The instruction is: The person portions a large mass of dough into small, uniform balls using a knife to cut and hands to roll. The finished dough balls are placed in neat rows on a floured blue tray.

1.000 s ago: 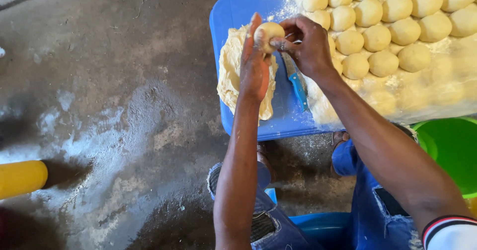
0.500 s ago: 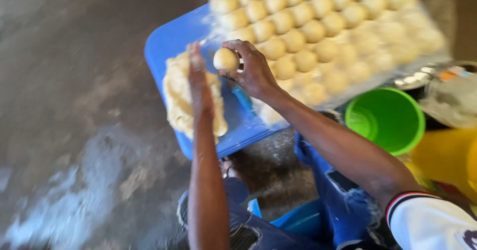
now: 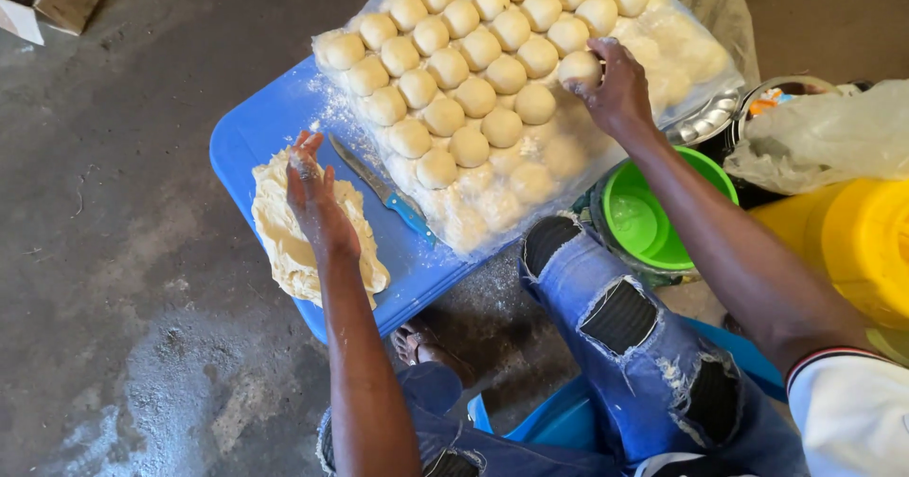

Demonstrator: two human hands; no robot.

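Head view: blue table [image 3: 256, 122] carries everything. Across its far part lies a clear plastic sheet [image 3: 696, 55] with rows of dough balls [image 3: 473, 70]. At its near corner my left hand [image 3: 317, 202] rests flat, fingers loose, on the dough slab [image 3: 284, 240]. My right hand [image 3: 615, 84] grips one dough ball [image 3: 579, 68] beside the rows. Between slab and sheet lies a blue-handled knife [image 3: 383, 191].

Free lane on blue bench [image 3: 248, 128] betw. dough slab [image 3: 284, 235] and rows of dough balls [image 3: 473, 70], partly blocked by knife [image 3: 383, 193]; green bucket [image 3: 653, 216] and yellow container [image 3: 852, 245] crowd bench's right side.
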